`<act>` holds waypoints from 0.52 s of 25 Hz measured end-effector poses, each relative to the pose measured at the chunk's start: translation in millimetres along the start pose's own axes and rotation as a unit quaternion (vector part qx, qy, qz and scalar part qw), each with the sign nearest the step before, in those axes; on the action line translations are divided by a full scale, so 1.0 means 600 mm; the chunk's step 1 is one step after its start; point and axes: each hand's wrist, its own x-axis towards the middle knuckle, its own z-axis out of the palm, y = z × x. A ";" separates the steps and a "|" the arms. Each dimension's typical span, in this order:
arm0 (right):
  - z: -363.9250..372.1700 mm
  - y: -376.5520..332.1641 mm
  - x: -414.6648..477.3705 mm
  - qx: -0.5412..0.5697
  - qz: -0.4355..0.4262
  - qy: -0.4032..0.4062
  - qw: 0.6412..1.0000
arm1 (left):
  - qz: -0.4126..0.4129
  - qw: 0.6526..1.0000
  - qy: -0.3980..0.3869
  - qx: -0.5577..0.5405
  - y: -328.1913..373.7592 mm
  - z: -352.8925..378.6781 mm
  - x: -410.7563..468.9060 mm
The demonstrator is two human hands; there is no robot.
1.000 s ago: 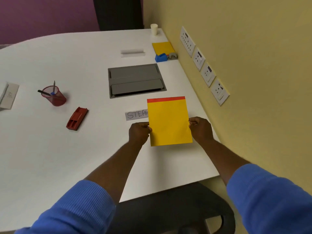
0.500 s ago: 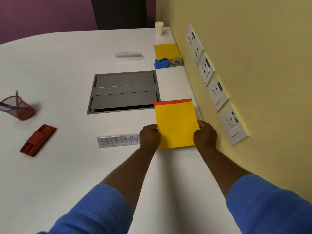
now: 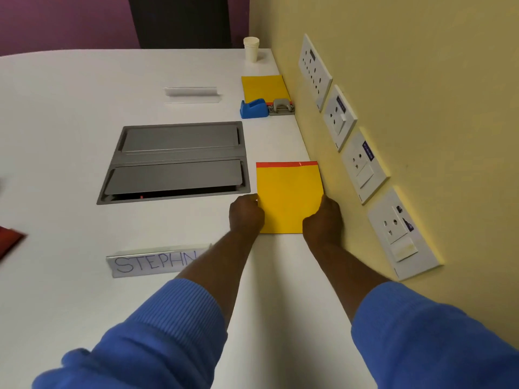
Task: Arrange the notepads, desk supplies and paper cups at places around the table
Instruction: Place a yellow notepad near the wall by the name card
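White table (image 3: 70, 164) pushed against a yellow wall (image 3: 421, 80) — the yellow notepad (image 3: 289, 197) with the red top strip lies by the wall edge, just right of the grey cable hatch (image 3: 179, 161). Its near corners are gripped by the left hand (image 3: 245, 216) and right hand (image 3: 323, 220), fingers curled — paper cups (image 3: 250, 49) stand way back

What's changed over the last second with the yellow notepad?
The left hand and right hand carried the yellow notepad forward and toward the wall, past the name card, beside the grey hatch; grip unchanged. The name card, far notepad and cups stayed put.
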 end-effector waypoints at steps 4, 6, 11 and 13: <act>0.019 -0.007 0.031 -0.023 0.004 -0.043 0.999 | -0.008 0.999 0.022 -0.043 -0.005 0.006 0.014; 0.026 -0.008 0.036 -0.062 -0.023 -0.058 0.996 | -0.008 0.998 0.021 -0.050 -0.008 0.012 0.004; 0.055 0.023 0.021 -0.246 -0.119 -0.082 0.959 | 0.084 0.995 -0.038 0.028 -0.020 0.046 -0.045; 0.064 0.035 0.020 -0.270 -0.122 -0.090 0.951 | 0.125 0.988 -0.062 0.070 -0.028 0.055 -0.043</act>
